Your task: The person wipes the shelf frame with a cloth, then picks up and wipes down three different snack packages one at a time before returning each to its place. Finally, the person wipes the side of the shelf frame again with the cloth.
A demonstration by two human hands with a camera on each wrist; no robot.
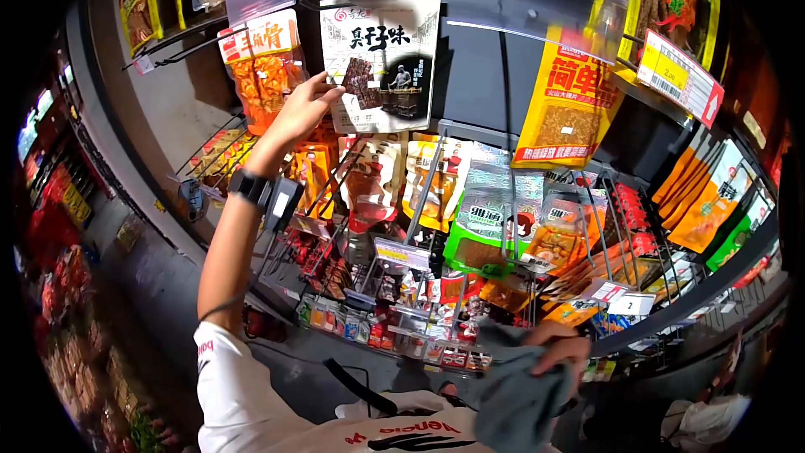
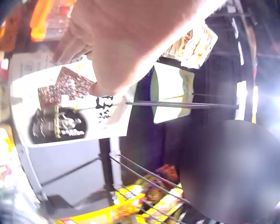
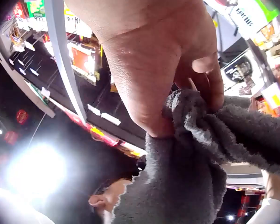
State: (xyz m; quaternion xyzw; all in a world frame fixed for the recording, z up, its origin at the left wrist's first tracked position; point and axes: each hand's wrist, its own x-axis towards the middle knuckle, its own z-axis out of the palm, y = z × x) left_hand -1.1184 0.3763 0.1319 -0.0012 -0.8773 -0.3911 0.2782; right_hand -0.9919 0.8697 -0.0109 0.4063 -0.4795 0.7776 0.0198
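A white snack bag (image 1: 381,63) with black lettering hangs on the display. My left hand (image 1: 309,109) reaches up to its left edge, thumb and fingers at the bag's side; in the left wrist view the hand (image 2: 121,42) covers part of the bag (image 2: 70,102). Whether the fingers pinch it cannot be told. My right hand (image 1: 560,354) holds a grey cloth (image 1: 516,394) low at the right. The right wrist view shows the right hand (image 3: 163,60) with thumb and fingers curled round the bunched cloth (image 3: 186,163).
An orange-and-white bag (image 1: 262,71) hangs left of the white one, a yellow bag (image 1: 570,101) to the right. Below are wire racks with silver-green bags (image 1: 489,222) and other packets. A price tag (image 1: 679,75) juts out at the upper right, and metal hooks stick forward.
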